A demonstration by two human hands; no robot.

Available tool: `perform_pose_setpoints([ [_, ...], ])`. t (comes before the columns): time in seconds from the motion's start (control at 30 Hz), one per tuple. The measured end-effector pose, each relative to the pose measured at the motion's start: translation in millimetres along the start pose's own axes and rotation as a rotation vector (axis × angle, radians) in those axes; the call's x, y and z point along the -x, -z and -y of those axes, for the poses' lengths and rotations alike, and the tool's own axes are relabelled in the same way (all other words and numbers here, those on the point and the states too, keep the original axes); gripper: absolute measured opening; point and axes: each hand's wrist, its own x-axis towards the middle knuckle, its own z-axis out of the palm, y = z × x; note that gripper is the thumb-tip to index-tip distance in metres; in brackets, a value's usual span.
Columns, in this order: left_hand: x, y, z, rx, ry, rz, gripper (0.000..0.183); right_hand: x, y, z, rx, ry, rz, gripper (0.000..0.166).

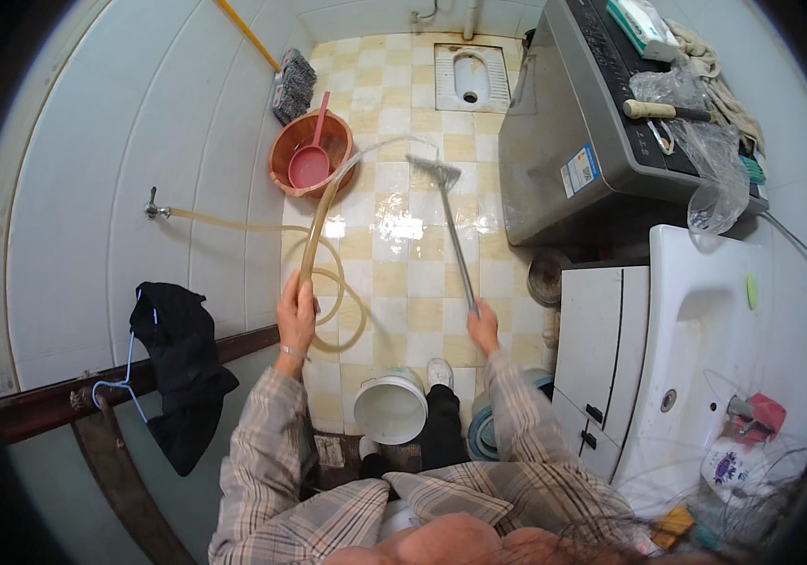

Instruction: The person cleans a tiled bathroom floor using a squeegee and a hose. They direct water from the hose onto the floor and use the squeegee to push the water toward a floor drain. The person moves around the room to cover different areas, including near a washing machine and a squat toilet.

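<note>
My left hand [297,308] grips a yellowish rubber hose [317,224] near its outlet, and a stream of water [382,143] arcs from it to the right. The hose loops over the floor back to a metal wall tap [156,208]. In my right hand [483,328] is the grey handle of a broom [454,236]. Its bristle head [437,171] rests on the wet, checkered tile floor [425,311], close to where the water lands.
An orange basin [278,169] holding a pink dipper [309,166] stands by the left wall near a mop head [295,85]. A squat toilet [470,76] is at the far end. To the right are a washing machine [552,134] and a white sink [665,339]. A white bucket [391,409] stands by my feet.
</note>
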Motion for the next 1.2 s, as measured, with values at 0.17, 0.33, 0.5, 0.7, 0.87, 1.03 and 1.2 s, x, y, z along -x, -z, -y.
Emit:
perform_pose_setpoints([
  [0.17, 51.7, -35.3, 17.0, 0.099, 0.099, -0.03, 0.037, -217.1, 28.2, 51.9, -0.025, -0.125, -0.101, 0.042],
  [0.33, 94.8, -20.7, 46.6, 0.077, 0.175, -0.006, 0.038, -114.0, 41.3, 18.9, -0.063, 0.195, -0.159, 0.042],
  [0.5, 105.8, -30.3, 40.1, 0.116, 0.241, 0.037, 0.038, 126.3, 117.7, -26.7, -0.151, -0.118, 0.09, 0.04],
  [0.7, 123.8, -38.0, 58.2, 0.187, 0.266, 0.058, 0.038, 268.2, 127.3, -29.9, -0.224, -0.454, 0.147, 0.04],
  [0.87, 136.4, -33.3, 65.1, 0.162, 0.308, 0.026, 0.037, 142.9, 65.5, -73.0, 0.032, 0.072, -0.082, 0.036],
  [1.03, 135.6, -43.8, 73.0, 0.157, 0.261, -0.008, 0.04, -122.5, 43.6, -21.1, 0.03, -0.036, -0.05, 0.035],
  [1.2, 125.1, -51.1, 50.4, 0.156, 0.251, -0.023, 0.039, -187.9, 61.7, 38.7, 0.045, 0.209, -0.202, 0.036],
])
